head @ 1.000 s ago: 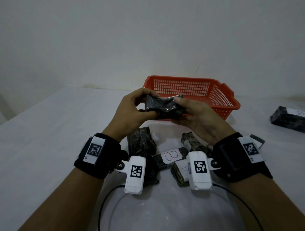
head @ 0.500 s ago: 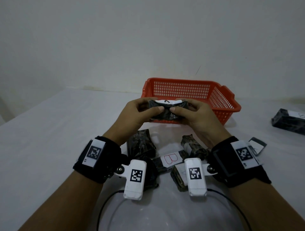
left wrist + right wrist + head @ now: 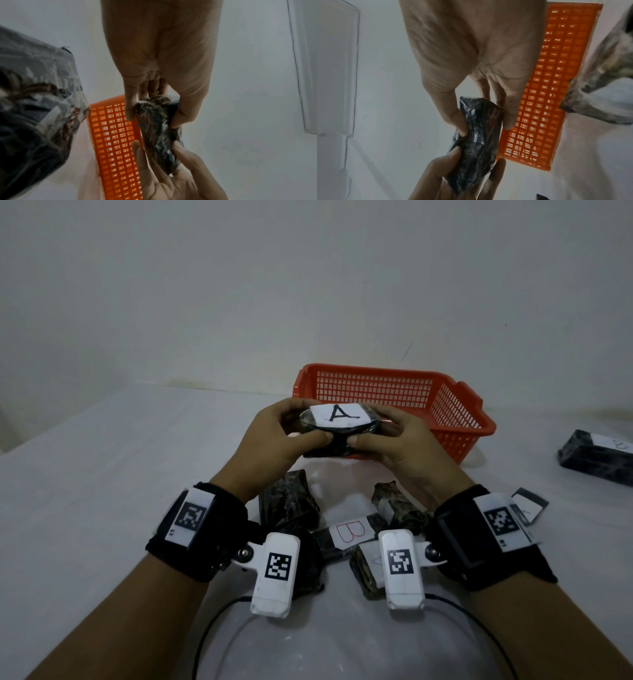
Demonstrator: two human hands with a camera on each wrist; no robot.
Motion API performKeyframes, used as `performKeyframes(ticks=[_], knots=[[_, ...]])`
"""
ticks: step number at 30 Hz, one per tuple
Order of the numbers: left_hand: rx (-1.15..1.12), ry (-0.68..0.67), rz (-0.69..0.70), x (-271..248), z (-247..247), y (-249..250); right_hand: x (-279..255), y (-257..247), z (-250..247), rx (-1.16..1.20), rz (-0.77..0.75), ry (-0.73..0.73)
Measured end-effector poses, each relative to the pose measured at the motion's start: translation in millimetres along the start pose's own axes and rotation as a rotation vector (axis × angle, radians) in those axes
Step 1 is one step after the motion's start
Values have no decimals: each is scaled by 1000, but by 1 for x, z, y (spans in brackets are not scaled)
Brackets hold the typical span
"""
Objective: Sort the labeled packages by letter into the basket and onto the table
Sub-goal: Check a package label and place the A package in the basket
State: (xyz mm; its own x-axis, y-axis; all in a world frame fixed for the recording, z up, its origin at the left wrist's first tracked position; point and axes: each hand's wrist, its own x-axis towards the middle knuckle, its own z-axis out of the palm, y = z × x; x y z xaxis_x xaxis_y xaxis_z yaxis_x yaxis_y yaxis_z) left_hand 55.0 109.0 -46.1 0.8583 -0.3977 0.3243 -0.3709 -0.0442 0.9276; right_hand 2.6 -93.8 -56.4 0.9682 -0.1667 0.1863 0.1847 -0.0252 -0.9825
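Note:
I hold a dark wrapped package [image 3: 337, 416] in both hands just in front of the orange basket [image 3: 455, 412]. Its white label faces me and reads A. My left hand [image 3: 305, 426] pinches its left end between thumb and fingers, and my right hand [image 3: 371, 429] pinches the right end. The left wrist view shows the package [image 3: 157, 128] held by my left hand [image 3: 152, 119] beside the basket wall [image 3: 115, 135]. The right wrist view shows the same package [image 3: 479, 135] in my right hand [image 3: 484, 127], in front of the basket [image 3: 547, 94].
Several wrapped packages lie on the white table below my wrists, one labelled B [image 3: 352, 532], two dark ones [image 3: 287, 505] [image 3: 397, 505]. A small labelled package [image 3: 527, 508] peeks out by my right wrist. A larger labelled package [image 3: 596, 460] lies far right.
Both hands have turned the package over, so its white label, hidden a second ago, now faces me and shows the letter A. The hands stayed in front of the basket.

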Motion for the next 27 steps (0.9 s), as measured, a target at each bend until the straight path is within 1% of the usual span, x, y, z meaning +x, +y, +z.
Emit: performKeyframes(ticks=[3,6,9,12,14,15,17,20,24,27], knots=[[24,-5,57,0,-4,0,-4,-7,0,75,81,-72],[21,-52,95,-1,-3,-1,-7,-11,0,110,116,-44],[14,-106,113,-3,-1,1,-6,-12,3,104,92,3],[-39,-143,45,-3,1,3,-6,-9,3,87,19,62],[-92,-126,-15,-2,3,2,-7,-8,2,60,-20,64],[-91,-99,-20,-2,4,2,-7,-8,2,52,-27,58],[-29,-22,5,-1,4,0,-6,-7,2,47,-16,36],[-3,30,29,-2,4,-1,-4,-5,4,29,13,-23],[-70,-9,-31,-1,4,-1,-4,-3,5,18,13,1],[-36,1,-37,-1,3,-1,-5,-5,6,25,22,-4]])
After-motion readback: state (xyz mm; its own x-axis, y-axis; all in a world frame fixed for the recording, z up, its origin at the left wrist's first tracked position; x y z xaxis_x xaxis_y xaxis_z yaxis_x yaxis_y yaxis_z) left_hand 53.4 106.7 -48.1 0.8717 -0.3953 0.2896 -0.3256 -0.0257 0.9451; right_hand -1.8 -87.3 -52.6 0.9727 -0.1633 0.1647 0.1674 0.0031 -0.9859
